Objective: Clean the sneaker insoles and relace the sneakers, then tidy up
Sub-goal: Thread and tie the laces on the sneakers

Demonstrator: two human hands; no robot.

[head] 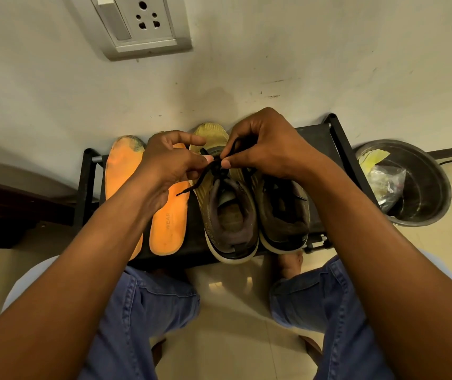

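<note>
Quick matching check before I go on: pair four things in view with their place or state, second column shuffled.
Things:
1. orange insoles
2. black lace
3. metal basin
4. wall socket

Places or states:
A. on the floor right of the rack, plastic bag inside
B. pinched by both hands over the left sneaker
C. lying on the rack, left of the sneakers
D. on the wall above

Pairs: 1-C, 2-B, 3-A, 4-D
</note>
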